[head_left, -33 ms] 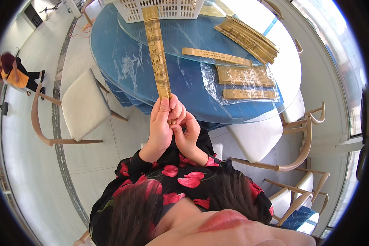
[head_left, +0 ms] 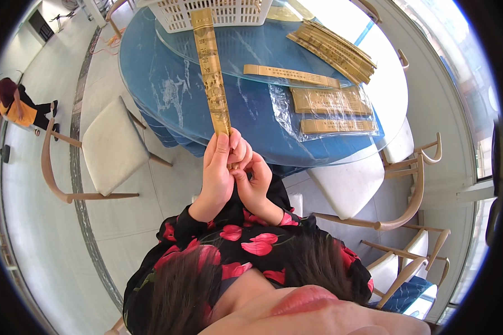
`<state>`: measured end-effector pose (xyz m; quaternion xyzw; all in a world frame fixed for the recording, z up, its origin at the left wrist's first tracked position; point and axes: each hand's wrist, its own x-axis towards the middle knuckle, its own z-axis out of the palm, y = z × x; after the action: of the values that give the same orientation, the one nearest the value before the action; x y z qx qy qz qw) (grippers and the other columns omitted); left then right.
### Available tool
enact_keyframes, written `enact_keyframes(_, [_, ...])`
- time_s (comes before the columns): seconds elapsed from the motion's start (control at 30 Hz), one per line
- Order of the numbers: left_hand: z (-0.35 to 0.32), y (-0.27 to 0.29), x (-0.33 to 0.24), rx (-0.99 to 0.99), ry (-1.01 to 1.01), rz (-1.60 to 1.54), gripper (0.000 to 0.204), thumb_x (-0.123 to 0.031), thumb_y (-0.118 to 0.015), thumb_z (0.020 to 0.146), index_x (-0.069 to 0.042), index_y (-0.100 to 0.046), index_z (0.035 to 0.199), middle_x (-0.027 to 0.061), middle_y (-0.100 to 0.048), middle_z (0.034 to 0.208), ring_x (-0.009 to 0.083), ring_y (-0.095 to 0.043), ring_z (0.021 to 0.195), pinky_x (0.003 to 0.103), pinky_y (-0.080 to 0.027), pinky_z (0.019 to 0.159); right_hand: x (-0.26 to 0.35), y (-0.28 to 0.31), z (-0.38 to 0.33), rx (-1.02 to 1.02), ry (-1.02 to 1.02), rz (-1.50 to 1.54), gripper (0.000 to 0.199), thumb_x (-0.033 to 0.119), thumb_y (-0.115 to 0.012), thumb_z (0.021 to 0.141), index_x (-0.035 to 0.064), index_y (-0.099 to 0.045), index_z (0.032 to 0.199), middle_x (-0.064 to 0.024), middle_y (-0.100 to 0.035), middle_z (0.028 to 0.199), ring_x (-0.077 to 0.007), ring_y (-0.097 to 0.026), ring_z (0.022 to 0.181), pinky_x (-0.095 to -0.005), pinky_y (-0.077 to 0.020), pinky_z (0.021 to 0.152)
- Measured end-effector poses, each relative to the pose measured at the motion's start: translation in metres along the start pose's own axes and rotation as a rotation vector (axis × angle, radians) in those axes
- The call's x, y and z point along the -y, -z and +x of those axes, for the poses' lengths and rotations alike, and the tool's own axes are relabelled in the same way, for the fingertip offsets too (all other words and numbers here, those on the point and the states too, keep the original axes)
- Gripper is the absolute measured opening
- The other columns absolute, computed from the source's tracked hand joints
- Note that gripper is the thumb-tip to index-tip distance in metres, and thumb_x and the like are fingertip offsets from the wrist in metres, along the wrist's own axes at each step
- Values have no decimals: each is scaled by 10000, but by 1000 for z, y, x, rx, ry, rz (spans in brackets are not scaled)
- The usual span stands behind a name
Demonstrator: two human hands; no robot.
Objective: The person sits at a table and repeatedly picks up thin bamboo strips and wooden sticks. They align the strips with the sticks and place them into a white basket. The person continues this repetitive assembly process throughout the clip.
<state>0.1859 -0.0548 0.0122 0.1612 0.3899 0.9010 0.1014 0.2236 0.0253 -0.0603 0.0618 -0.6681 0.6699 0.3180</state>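
Note:
A long, narrow gold-brown paper sleeve (head_left: 211, 67) with dark print stands up from my hands, its far end reaching over the table toward the white basket. My left hand (head_left: 219, 167) pinches its near end between thumb and fingers. Right beside it, my right hand (head_left: 254, 181) is closed, thumb and fingertips at the bottom end of the sleeve; the exact spot they grip is partly hidden. Both hands are in front of the table's near edge. On the table lie a single similar sleeve (head_left: 290, 75) and a fanned stack of sleeves (head_left: 334, 50).
The round blue marbled table (head_left: 176, 92) has a glass top layer. On it are a white slotted plastic basket (head_left: 243, 14) and a clear plastic bag (head_left: 282, 109) with bundled sleeves (head_left: 332, 101). Chairs (head_left: 114, 148) stand around. A person (head_left: 19, 103) is at the far left.
The table and room have shifted slightly up and left in the view. Both hands keep the same grip on the paper sleeve.

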Motion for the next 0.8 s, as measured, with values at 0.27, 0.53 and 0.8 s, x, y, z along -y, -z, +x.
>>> enact_keyframes(0.27, [0, 2, 13, -149, 80, 85, 300, -315, -358, 1137, -68, -524, 1104, 95, -649, 953, 172, -642, 925, 356, -518, 936, 41, 57, 54, 225, -298, -206, 190, 141, -778, 891, 5, -656, 938, -65, -642, 847, -162, -633, 747, -279, -489, 638])
enact_keyframes(0.53, [3, 0, 77, 171, 280, 341, 172, -179, -482, 1100, -16, -524, 1135, 96, -667, 880, 156, -680, 650, 262, -537, 561, 30, 72, 136, 630, -349, -256, 289, 159, -611, 1011, 5, -612, 1256, -105, -692, 916, -207, -680, 832, -318, -542, 774])
enact_keyframes(0.8, [29, 23, 4, 237, 261, 609, 223, -96, -513, 1061, -13, -607, 1246, 94, -719, 1056, 123, -681, 820, 262, -535, 729, 1, 158, 268, 76, 265, -1297, 263, 290, -531, 1051, 126, -671, 1201, -131, -742, 950, -343, -707, 871, -441, -542, 729])
